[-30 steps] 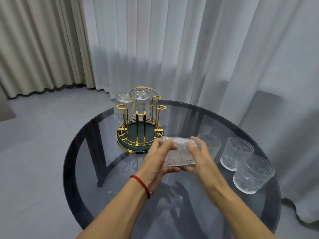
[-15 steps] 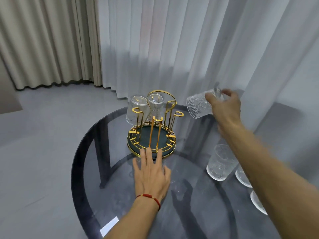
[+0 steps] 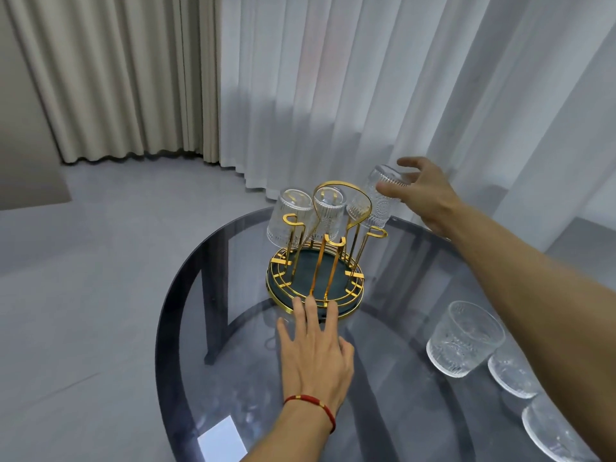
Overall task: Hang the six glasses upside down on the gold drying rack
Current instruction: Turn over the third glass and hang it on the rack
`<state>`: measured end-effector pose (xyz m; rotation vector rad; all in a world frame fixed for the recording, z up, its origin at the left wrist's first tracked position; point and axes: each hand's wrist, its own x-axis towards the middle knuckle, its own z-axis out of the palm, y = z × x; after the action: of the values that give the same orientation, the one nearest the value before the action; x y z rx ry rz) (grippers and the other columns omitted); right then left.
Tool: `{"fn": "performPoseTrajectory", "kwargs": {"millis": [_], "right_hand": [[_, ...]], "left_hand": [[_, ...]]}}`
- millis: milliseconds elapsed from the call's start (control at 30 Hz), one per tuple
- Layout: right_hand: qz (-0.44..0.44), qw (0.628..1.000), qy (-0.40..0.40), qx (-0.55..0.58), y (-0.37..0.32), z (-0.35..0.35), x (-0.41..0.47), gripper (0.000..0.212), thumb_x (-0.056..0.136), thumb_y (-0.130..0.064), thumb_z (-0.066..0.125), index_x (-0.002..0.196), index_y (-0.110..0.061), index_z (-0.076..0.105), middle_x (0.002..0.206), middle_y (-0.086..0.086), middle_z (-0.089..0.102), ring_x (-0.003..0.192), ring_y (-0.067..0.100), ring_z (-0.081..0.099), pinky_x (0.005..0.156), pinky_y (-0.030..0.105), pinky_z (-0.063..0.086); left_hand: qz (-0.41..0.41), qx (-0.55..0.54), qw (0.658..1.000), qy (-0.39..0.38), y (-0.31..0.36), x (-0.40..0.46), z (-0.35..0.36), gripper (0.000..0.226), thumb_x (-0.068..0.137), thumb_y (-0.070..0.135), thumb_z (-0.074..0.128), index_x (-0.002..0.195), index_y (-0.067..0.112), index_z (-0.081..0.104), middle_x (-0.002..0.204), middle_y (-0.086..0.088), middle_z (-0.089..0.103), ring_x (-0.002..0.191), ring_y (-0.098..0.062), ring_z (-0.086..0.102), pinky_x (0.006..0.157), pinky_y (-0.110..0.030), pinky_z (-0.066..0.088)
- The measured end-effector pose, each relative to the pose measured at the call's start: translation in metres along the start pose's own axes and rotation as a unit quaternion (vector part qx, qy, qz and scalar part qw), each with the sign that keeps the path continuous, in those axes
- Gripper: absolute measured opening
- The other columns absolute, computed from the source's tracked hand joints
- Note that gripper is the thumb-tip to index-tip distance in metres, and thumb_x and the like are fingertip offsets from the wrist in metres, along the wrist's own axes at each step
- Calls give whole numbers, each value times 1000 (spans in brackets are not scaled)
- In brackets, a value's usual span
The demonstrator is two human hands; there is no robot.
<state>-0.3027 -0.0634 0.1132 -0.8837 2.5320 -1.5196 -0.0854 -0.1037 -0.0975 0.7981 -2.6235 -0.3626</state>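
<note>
The gold drying rack (image 3: 315,288) with a dark green base stands on the round glass table. Two ribbed glasses hang upside down on its far pegs, one at the left (image 3: 289,217) and one in the middle (image 3: 328,213). A third glass (image 3: 378,201) sits tilted and inverted over the far right peg, with my right hand (image 3: 421,191) gripping its base. My left hand (image 3: 315,348) lies flat on the table, fingertips touching the rack's front rim. Three more glasses stand upright at the right: one (image 3: 463,338) in full view, two (image 3: 511,375) (image 3: 556,431) partly behind my right forearm.
The dark glass tabletop (image 3: 206,295) has its rim close on the left and far side. White sheer curtains (image 3: 366,95) hang just behind the rack, beige ones (image 3: 116,78) at the left. A white reflection (image 3: 221,441) shows on the glass near me.
My right hand has carried the glass from in front of me up and left, onto the far right peg. My left hand let go of it and settled flat at the rack's base.
</note>
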Motion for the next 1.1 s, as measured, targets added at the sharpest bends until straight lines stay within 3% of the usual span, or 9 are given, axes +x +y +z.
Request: {"fn": "performPoseTrajectory", "kwargs": {"millis": [133,267,367,567,700,833,1000,1100], "right_hand": [[4,997,-72,-25,2,5,7,81,77,-16,89,147,-22,48,130,13,60,112,28,63,99,39,51],[21,991,-130,10,7,1,14,80,78,-6,86,147,-25,49,137,10,56,126,31,56,112,48,45],[24,988,-152,13,13,1,18,88,72,2,88,147,-22,49,143,6,57,129,28,56,114,48,44],[30,979,-199,23,19,16,18,90,69,16,84,145,-19,52,143,2,57,133,29,56,111,52,48],[29,977,-210,6,24,24,17,86,68,12,86,141,-20,55,146,3,57,132,30,55,110,52,48],[24,976,-215,-2,29,25,16,82,70,6,88,139,-23,55,148,1,55,131,26,57,105,40,51],[28,974,-222,-28,31,18,11,83,81,-7,84,153,-19,43,154,4,49,139,28,49,120,50,36],[19,984,-172,-36,35,-1,-5,65,94,-16,73,152,-18,46,145,7,61,133,27,56,119,48,39]], "left_hand": [[2,-3,1000,8,0,0,2,59,84,35,46,139,18,53,142,-24,51,136,-44,40,98,-68,42],[5,-2,1000,15,-1,1,3,60,82,35,49,138,15,54,141,-24,51,136,-44,41,96,-68,44],[12,-1,1000,24,0,0,4,60,82,34,50,138,13,54,141,-24,51,136,-44,41,96,-68,44],[13,5,999,38,1,-1,2,61,85,35,33,138,13,54,142,-25,50,137,-44,38,98,-67,42],[11,7,999,36,1,0,4,62,86,36,30,138,13,54,142,-25,50,137,-44,39,97,-67,43],[8,12,1000,27,0,0,4,64,86,38,28,140,13,52,144,-25,48,139,-44,36,98,-67,42],[9,14,1000,26,0,0,4,63,86,37,30,139,14,53,143,-24,49,138,-43,37,98,-66,42],[8,17,999,27,-1,1,3,62,88,38,29,140,14,52,144,-23,48,139,-43,36,99,-65,42]]}}
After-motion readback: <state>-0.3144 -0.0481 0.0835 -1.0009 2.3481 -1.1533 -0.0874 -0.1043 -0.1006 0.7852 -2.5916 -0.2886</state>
